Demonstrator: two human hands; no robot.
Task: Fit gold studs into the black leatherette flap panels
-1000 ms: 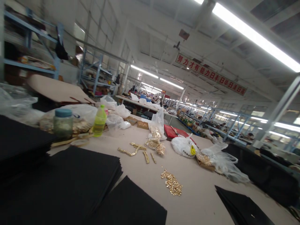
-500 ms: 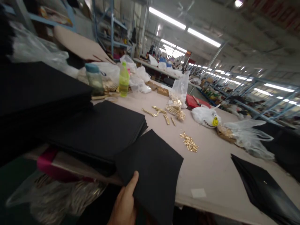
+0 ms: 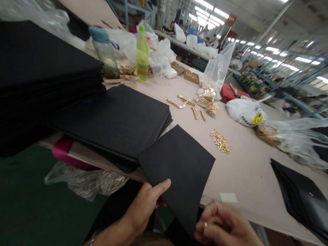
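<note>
Head view: left hand (image 3: 151, 198) grips black sheet (image 3: 181, 164); right hand (image 3: 222, 225) beside it pinches shiny piece (image 3: 205, 224).
Black stack (image 3: 115, 116) lies left of the sheet, gold pieces (image 3: 221, 141) right.

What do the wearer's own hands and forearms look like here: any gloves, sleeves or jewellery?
Both the left hand and the right hand are ungloved. No sleeve shows on the visible left forearm; a silvery band circles that wrist, partly cut off. The right hand shows a small bright spot, too small to identify.
</note>
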